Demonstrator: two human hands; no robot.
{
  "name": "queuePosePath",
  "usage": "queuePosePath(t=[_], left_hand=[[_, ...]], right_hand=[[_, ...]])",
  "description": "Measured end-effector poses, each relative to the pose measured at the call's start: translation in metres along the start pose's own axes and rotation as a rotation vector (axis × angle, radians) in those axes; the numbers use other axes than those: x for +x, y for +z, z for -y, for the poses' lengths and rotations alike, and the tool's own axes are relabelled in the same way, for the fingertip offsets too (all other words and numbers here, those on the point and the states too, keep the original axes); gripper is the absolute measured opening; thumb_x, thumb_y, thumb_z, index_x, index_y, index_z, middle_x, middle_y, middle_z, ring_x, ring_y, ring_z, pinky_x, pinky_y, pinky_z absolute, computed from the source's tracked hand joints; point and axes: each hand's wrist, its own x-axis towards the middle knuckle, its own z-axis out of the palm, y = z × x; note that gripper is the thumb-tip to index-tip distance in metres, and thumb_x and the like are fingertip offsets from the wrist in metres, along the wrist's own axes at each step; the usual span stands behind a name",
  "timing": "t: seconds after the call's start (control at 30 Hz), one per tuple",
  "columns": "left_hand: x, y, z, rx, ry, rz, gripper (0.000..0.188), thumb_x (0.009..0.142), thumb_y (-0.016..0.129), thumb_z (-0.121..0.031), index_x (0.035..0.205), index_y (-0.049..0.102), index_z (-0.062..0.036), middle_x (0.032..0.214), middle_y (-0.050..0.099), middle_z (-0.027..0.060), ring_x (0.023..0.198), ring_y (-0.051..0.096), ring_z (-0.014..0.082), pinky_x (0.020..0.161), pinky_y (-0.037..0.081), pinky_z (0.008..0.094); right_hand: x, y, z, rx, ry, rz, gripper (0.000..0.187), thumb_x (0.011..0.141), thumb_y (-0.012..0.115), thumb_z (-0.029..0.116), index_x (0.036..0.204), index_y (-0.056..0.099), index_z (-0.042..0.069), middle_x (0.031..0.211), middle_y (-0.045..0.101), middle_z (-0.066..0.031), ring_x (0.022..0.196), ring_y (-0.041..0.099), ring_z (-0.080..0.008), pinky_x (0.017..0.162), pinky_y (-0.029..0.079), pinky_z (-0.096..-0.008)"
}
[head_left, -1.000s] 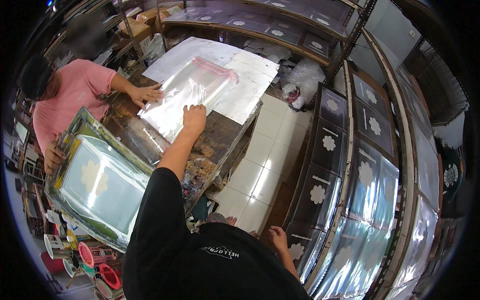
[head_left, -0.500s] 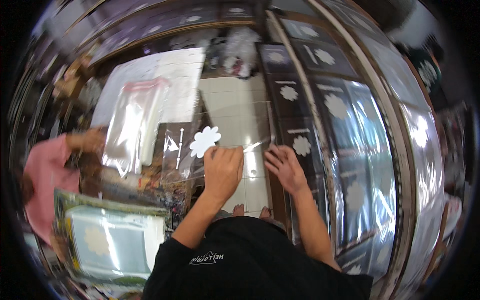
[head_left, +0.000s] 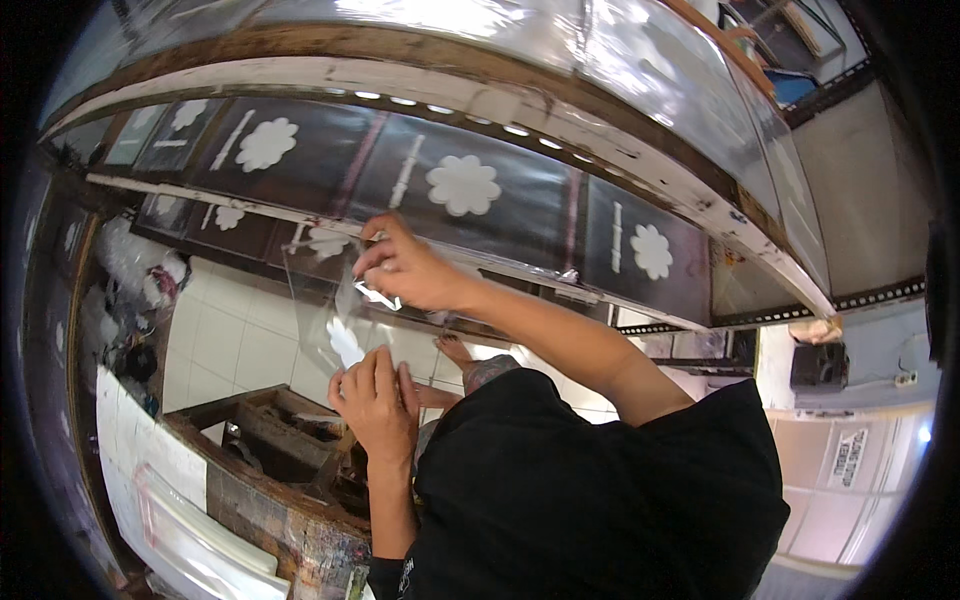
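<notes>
Holding a clear plastic sheet [head_left: 322,300] near the middle left of the frame, both hands work close together. The right hand [head_left: 405,270] sits at the sheet's upper edge with its fingers curled and pinched on the plastic, and a small white bit shows under the fingertips. The left hand [head_left: 375,400] is lower, its fingers bent and closed on the bottom edge of the same sheet. A white flower shape [head_left: 345,342] shows on the sheet between the two hands.

Behind the hands, across the upper half of the frame, runs a long rack [head_left: 700,190] with a worn wooden rail, and under it lie dark panels [head_left: 470,190] printed with white flowers and white bars, covered in shiny film. The right forearm crosses in front of the lower row of these panels.

The person's black shirt [head_left: 600,500] fills the lower middle and hides the floor below. A bare foot [head_left: 455,350] shows just past the shirt on white floor tiles [head_left: 235,340]. At lower left stands a cluttered wooden table [head_left: 270,460], with a white sheet [head_left: 135,450] at its edge. A bundle of crumpled plastic [head_left: 140,280] lies at the far left.
</notes>
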Motion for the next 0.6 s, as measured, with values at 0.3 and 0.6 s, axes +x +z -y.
queuePosePath(t=[0.3, 0.6], left_hand=[[-0.006, 0.031, -0.017, -0.263, 0.04, 0.062, 0.035, 0.086, 0.071, -0.014, 0.117, 0.063, -0.0002, 0.118, 0.062, 0.0146, 0.106, 0.055, 0.0341, 0.097, 0.04, 0.048], [-0.066, 0.117, 0.038, -0.191, -0.197, 0.337, 0.028, 0.089, 0.067, -0.014, 0.112, 0.066, 0.0013, 0.113, 0.066, 0.017, 0.106, 0.06, 0.0349, 0.093, 0.044, 0.0457]], right_hand=[[-0.16, -0.245, 0.034, -0.068, 0.224, -0.489, 0.028, 0.098, 0.057, 0.01, 0.124, 0.059, -0.001, 0.123, 0.064, -0.0162, 0.101, 0.068, -0.0264, 0.092, 0.057, -0.0394], [-0.428, -0.478, -0.087, 0.202, 0.483, -0.951, 0.036, 0.097, 0.065, 0.025, 0.127, 0.057, 0.005, 0.118, 0.068, -0.0136, 0.105, 0.067, -0.025, 0.086, 0.057, -0.0352]])
